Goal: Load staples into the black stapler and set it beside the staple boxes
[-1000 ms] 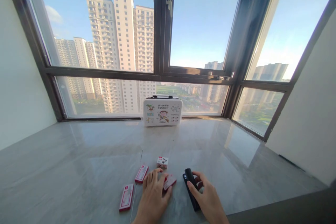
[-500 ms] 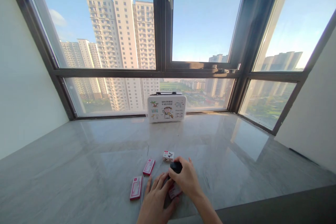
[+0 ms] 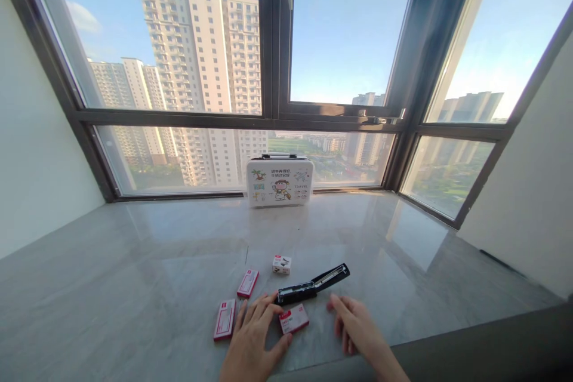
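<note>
A black stapler (image 3: 298,291) lies swung open on the grey stone ledge, its raised arm pointing up to the right. My left hand (image 3: 253,337) rests low with fingers stretched out, their tips at the stapler's left end. Between its thumb and the stapler is a red and white staple box (image 3: 294,318). To the right, my right hand (image 3: 356,325) is apart from the stapler, its fingers loosely curled together; nothing shows in them. Two flat red and white boxes lie left of my left hand, the upper box (image 3: 248,283) and the lower box (image 3: 224,320).
A small white box with a stapler picture (image 3: 282,264) stands behind the black stapler. Farther back, a white cartoon-printed case (image 3: 280,182) stands upright against the window. The ledge's front edge (image 3: 430,337) runs along the lower right.
The stapler, earlier mostly hidden in my right hand, now lies swung open in view. My right hand has moved down and right, away from it. The view has shifted slightly.
</note>
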`<state>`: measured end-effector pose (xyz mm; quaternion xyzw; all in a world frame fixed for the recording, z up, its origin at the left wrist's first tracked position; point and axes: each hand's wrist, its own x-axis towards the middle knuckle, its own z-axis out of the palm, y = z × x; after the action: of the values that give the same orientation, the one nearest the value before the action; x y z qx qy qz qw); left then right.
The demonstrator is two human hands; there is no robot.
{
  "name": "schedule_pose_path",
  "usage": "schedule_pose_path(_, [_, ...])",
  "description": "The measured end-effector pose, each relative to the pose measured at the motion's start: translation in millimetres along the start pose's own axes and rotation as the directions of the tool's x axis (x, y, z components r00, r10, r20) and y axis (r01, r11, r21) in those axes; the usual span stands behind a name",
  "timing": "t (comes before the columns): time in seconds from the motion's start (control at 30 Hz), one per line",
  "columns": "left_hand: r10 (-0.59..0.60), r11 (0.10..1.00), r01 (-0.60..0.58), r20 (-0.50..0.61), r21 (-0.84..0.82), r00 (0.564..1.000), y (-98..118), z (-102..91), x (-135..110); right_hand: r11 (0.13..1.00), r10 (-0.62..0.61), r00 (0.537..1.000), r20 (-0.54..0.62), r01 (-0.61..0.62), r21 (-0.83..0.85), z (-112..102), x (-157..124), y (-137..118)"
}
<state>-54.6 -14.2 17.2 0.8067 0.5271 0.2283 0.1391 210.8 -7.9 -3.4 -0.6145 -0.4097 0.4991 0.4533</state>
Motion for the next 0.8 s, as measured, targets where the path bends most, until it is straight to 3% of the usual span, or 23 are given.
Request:
schedule_pose_path(0.07, [-0.007,1.0,0.007,-0.012,-0.015,1.0,2,-1.0,1,0.981,-0.019,0.98,0.199,0.057,-0.185,24,-7,-2])
schedule_pose_path(0.13, [0.001,0.999,-0.001,-0.008,-0.036,1.0,3,-2.6,1,0.963,-0.05,0.965,0.258,0.115,-0.243,44,-11,-6])
schedule_pose_path(0.23, [0.006,0.998,-0.005,0.006,-0.066,1.0,2,-5.7,2,0.963,-0.063,0.974,0.217,0.116,-0.243,49,-13,-10])
schedule_pose_path(0.33, [0.007,0.997,-0.007,0.006,-0.071,1.0,2,-8.3,2,0.939,-0.05,0.983,0.177,0.106,-0.326,30,-10,-13])
schedule_pose_path(0.43, [0.019,0.999,-0.019,-0.002,-0.048,1.0,3,-9.7,0,0.841,-0.229,0.969,0.089,0.243,-0.483,18,-9,-26])
schedule_pose_path(0.5, [0.015,1.0,-0.015,0.003,-0.025,1.0,6,-10.2,-1,0.759,-0.366,0.928,0.067,0.34,-0.555,23,-10,-40])
schedule_pose_path(0.6, [0.001,1.0,-0.001,0.015,0.002,1.0,8,-10.5,0,0.706,-0.409,0.905,0.114,0.393,-0.589,46,-12,-55])
schedule_pose_path(0.7, [0.008,1.0,-0.009,0.026,0.014,1.0,7,-9.8,2,0.781,-0.35,0.924,0.151,0.377,-0.498,72,-7,-51])
schedule_pose_path(0.8, [-0.001,1.0,0.001,0.033,0.02,0.999,5,-8.9,4,0.894,-0.287,0.952,0.109,0.307,-0.326,92,6,-36])
